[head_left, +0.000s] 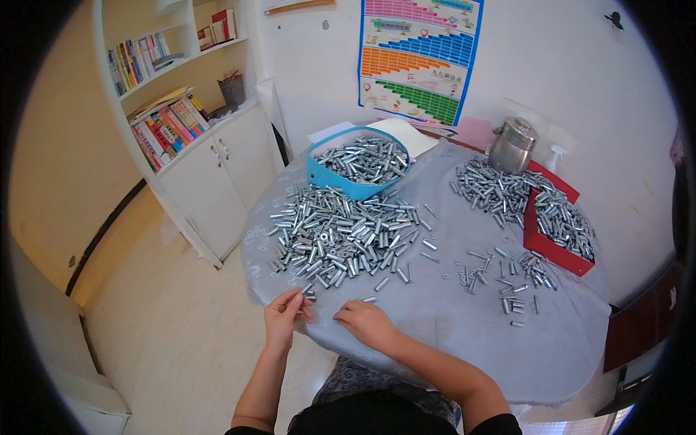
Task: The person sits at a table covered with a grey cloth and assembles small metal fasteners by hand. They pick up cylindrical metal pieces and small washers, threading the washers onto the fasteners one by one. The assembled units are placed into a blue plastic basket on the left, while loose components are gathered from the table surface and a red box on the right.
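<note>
At the table's near left edge, my left hand [285, 313] pinches a short silvery metal sleeve [307, 288] between thumb and fingertips. To its right, my right hand [366, 323] is closed low over the cloth, fingers curled; whatever they hold, if anything, is hidden. A loose metal piece [370, 299] lies just beyond the right knuckles. Ahead of both hands spreads a large heap of metal sleeves and rods [341, 235], with small nuts or washers [324, 237] among them. Behind that heap stands a blue bin [357, 190] full of similar metal parts.
A grey cloth [428, 341] covers the round table. On the right, a red box [558, 250] lies amid metal parts [486, 185], with smaller loose ones [513, 304] nearer. A steel canister [513, 145] and a spray bottle [554, 156] stand behind. A white bookshelf [206, 185] is at left.
</note>
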`<act>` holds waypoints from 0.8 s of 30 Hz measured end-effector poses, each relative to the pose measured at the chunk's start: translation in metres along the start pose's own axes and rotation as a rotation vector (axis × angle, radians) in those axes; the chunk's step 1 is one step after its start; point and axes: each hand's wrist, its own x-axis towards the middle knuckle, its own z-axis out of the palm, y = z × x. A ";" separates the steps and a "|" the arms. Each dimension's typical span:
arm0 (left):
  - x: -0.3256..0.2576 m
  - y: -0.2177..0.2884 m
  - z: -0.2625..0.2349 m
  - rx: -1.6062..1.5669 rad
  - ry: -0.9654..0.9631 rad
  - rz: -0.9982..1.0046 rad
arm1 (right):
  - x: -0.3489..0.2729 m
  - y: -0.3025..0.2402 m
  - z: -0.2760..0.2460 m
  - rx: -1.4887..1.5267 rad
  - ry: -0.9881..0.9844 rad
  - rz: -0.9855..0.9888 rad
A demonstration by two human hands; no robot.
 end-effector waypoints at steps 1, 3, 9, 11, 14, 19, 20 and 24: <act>-0.002 -0.002 0.004 -0.010 -0.021 -0.017 | -0.005 0.000 -0.004 0.039 0.045 0.037; -0.005 -0.009 0.011 -0.011 -0.112 -0.068 | -0.017 0.002 -0.015 0.117 0.128 0.114; -0.016 -0.028 0.056 0.015 -0.408 -0.211 | -0.058 0.029 -0.070 0.814 0.380 0.571; -0.017 -0.033 0.072 -0.002 -0.460 -0.255 | -0.069 0.034 -0.084 0.999 0.417 0.687; -0.018 -0.040 0.090 -0.018 -0.531 -0.297 | -0.081 0.035 -0.090 1.107 0.437 0.744; -0.022 -0.037 0.111 -0.002 -0.596 -0.314 | -0.095 0.045 -0.081 1.380 0.421 0.787; -0.022 -0.036 0.113 -0.001 -0.603 -0.321 | -0.095 0.046 -0.081 1.392 0.394 0.775; -0.024 -0.035 0.117 -0.003 -0.614 -0.344 | -0.095 0.043 -0.082 1.460 0.433 0.800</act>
